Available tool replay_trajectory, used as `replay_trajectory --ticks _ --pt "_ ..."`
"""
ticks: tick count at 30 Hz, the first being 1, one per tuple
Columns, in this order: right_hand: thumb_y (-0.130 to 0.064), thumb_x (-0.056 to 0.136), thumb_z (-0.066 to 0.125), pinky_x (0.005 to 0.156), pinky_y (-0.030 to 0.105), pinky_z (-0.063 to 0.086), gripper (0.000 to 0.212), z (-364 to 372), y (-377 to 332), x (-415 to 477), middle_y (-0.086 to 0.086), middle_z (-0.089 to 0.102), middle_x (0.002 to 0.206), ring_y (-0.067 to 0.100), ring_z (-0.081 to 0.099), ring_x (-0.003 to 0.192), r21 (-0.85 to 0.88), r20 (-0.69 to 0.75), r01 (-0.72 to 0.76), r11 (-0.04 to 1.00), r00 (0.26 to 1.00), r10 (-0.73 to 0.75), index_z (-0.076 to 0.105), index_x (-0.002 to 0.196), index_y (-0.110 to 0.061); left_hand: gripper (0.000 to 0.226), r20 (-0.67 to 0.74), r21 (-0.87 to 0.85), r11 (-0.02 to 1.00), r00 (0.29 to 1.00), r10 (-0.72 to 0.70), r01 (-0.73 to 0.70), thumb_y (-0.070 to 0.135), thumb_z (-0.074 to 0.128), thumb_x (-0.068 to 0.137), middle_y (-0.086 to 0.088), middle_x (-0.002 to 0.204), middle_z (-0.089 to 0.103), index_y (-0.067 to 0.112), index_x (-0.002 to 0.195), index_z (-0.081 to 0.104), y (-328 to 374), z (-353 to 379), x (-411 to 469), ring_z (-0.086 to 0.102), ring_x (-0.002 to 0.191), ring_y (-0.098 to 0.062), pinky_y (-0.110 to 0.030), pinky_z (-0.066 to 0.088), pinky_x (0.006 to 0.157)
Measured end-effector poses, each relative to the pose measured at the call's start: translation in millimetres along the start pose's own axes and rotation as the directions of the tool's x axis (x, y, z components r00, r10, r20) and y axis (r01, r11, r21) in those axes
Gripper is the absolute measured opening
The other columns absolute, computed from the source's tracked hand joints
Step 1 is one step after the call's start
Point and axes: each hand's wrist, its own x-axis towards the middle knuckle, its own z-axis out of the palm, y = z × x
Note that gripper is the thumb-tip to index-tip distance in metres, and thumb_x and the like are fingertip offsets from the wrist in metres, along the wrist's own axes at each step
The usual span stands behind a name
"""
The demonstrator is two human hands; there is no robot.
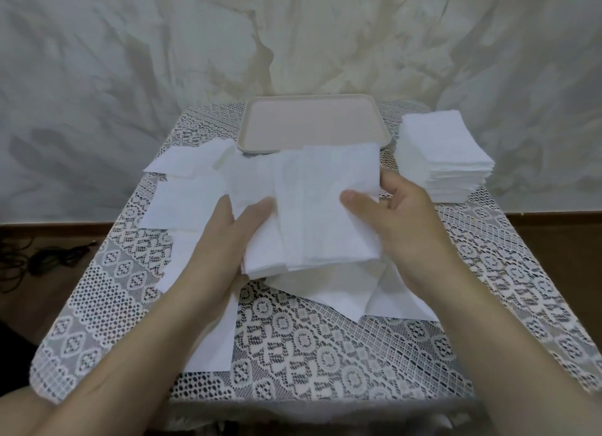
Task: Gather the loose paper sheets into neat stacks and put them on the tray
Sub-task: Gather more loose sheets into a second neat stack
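The pink tray at the far middle of the bench holds nothing yet, so no stack has been delivered. One tall squared pile stands at the far right, just beside the tray, and looks finished but not placed. The left hand and right hand are each clamped on a side of a fanned bundle of sheets raised over the middle, its edges not yet aligned. Loose sheets lie scattered at the left, with more under the bundle on the near side. By my reckoning, roughly half of the gathering remains, plus all of the placing.
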Motion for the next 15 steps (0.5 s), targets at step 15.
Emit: replay_trajectory --ticks 15 --pt "-0.018 0.093 0.075 0.083 0.064 0.055 0.020 13.8 7.0 -8.9 0.016 0.075 0.095 0.041 0.070 0.091 -0.124 -0.128 0.053 0.991 0.989 -0.069 0.068 0.100 -0.001 0.058 -0.002 0.027 0.999 1.000 0.026 -0.026 0.060 0.063 0.090 0.006 0.134 0.072 0.037 0.143 0.056 -4.8 5.3 -3.4 0.071 0.122 -0.019 -0.058 0.056 0.103"
